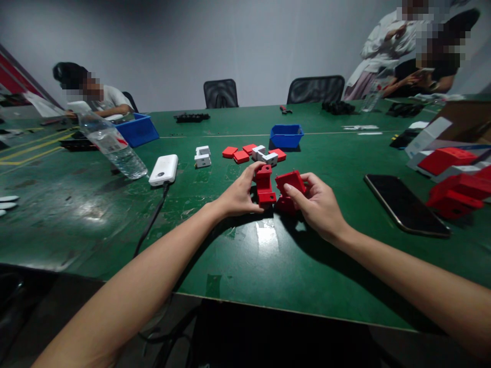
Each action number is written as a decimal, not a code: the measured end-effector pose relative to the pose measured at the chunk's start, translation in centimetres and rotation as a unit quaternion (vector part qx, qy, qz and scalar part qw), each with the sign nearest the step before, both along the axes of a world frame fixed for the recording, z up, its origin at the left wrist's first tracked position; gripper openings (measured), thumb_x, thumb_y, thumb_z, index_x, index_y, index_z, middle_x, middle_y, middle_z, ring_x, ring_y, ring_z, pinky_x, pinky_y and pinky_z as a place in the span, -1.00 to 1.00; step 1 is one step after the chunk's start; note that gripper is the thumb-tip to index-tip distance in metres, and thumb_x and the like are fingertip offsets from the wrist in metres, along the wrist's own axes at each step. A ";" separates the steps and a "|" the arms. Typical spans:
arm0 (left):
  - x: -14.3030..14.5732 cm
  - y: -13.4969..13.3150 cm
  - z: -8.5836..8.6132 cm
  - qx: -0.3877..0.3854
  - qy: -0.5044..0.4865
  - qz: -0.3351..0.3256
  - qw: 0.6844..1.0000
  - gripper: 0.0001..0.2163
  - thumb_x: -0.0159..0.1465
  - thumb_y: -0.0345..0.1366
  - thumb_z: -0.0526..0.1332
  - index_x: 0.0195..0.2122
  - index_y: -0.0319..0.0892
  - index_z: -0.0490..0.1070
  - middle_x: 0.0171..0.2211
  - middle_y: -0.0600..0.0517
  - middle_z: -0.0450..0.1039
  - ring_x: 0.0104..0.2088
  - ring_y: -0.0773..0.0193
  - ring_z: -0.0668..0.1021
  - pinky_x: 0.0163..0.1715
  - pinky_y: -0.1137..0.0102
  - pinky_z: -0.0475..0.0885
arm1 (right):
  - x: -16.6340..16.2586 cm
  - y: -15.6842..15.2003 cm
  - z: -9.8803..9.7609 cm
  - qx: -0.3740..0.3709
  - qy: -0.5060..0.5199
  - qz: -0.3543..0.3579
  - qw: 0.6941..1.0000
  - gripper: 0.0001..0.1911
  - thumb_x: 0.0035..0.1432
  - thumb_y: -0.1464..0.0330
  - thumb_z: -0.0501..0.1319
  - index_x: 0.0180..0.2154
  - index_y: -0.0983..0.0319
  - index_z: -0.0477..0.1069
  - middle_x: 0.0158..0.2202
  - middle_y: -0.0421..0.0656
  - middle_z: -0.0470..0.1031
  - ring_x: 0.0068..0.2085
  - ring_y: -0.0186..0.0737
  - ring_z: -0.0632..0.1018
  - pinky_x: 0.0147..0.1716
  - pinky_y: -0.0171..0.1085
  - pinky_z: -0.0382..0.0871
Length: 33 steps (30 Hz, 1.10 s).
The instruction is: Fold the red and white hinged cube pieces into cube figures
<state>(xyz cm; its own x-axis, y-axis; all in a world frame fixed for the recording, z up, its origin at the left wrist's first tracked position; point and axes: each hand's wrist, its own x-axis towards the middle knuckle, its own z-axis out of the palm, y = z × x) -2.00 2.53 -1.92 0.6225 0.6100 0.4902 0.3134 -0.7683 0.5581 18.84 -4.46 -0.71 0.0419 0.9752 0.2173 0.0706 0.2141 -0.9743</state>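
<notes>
My left hand [240, 195] is closed around a red C-shaped plastic block [264, 186], held upright just above the green table [238, 255]. My right hand [318, 204] grips a second red block [290, 181] right beside the first, the two pieces almost touching. Behind my hands lie several loose red tiles [241, 155] and white blocks [264, 155]. A white bracket piece [202, 157] sits to their left.
A small blue bin [286, 136] stands behind the loose parts. A white power bank [164, 169] with cable and a water bottle [113, 145] lie left. A black phone [406, 204] and more red parts [454, 191] are right. Other people sit at the far sides.
</notes>
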 end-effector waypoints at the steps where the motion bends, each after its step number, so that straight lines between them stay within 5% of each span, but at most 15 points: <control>1: 0.0 0.0 0.0 -0.002 -0.001 -0.001 1.000 -0.05 -0.06 -0.25 0.47 0.30 -0.09 -0.04 0.29 -0.27 0.13 0.27 -0.17 0.33 0.25 -0.10 0.28 | 0.0 0.0 0.0 -0.001 0.008 0.001 1.000 -0.56 0.02 0.05 0.39 -0.24 0.19 0.33 -0.40 -0.20 0.55 -0.49 -0.27 0.53 -0.52 -0.27 0.46; 24: 0.0 -0.1 0.1 -0.003 0.004 0.001 1.000 -0.04 -0.06 -0.23 0.47 0.30 -0.04 -0.05 0.29 -0.26 0.15 0.27 -0.19 0.33 0.25 -0.15 0.26 | 0.0 0.2 0.2 0.056 -0.012 0.006 0.998 -0.66 -0.02 0.15 0.43 -0.33 0.17 0.37 -0.42 -0.21 0.51 -0.46 -0.29 0.48 -0.51 -0.29 0.42; 29: 0.1 -0.1 0.1 -0.005 0.004 0.005 1.000 -0.05 -0.05 -0.22 0.46 0.31 -0.03 -0.05 0.30 -0.24 0.14 0.27 -0.19 0.33 0.25 -0.13 0.28 | 0.1 0.3 0.0 0.039 -0.005 0.036 0.999 -0.61 -0.02 0.12 0.43 -0.24 0.16 0.39 -0.33 -0.15 0.57 -0.40 -0.21 0.56 -0.43 -0.20 0.52; 33: 0.1 -0.1 0.2 -0.001 0.006 0.001 1.000 -0.06 -0.04 -0.20 0.45 0.30 -0.06 -0.05 0.30 -0.26 0.14 0.27 -0.19 0.33 0.26 -0.13 0.26 | 0.0 0.2 0.2 0.061 -0.005 0.022 0.998 -0.66 -0.02 0.16 0.43 -0.34 0.19 0.36 -0.05 -0.04 0.55 -0.27 -0.19 0.59 -0.37 -0.21 0.54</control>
<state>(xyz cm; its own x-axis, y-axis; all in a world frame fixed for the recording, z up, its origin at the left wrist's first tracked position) -1.87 2.40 -1.76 0.6265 0.6130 0.4814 0.3217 -0.7659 0.5566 18.88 -4.23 -0.54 -0.0032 0.9425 0.3342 0.0680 0.3336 -0.9402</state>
